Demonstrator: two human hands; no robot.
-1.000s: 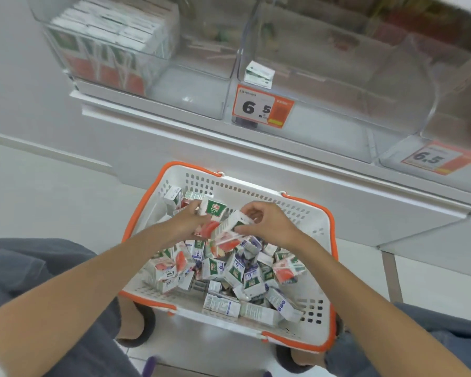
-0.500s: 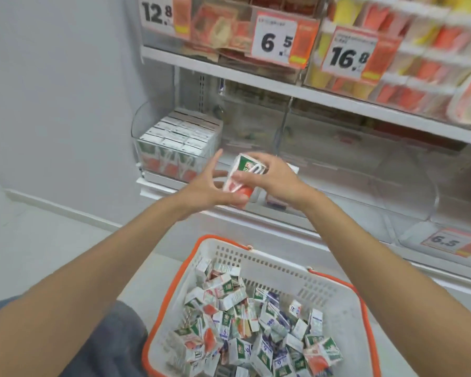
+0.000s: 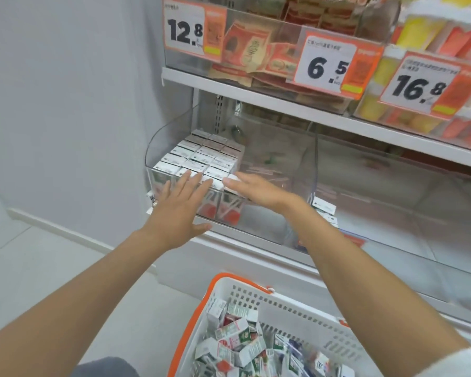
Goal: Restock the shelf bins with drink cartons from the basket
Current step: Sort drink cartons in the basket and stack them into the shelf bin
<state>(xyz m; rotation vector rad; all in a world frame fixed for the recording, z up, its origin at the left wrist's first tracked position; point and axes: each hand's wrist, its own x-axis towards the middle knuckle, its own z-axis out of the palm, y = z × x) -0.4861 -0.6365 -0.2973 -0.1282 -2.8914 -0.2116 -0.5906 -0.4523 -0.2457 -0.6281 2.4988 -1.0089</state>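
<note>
Both hands are at the clear shelf bin [image 3: 158,137], fingers straight and gripping nothing. The left hand [image 3: 178,213] spreads them over the front row of packed drink cartons [image 3: 201,156]; the right hand [image 3: 256,191] lays them flat on the end carton [image 3: 230,186] beneath its fingertips, probably seating it level with its neighbours. Loose cartons [image 3: 237,346] wait in the basket [image 3: 291,308], well below the fingers.

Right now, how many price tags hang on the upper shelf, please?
3: 12.8 tag at left, 6.5 tag in the middle, 16.8 tag at right. More may lie past the frame's edge.
</note>
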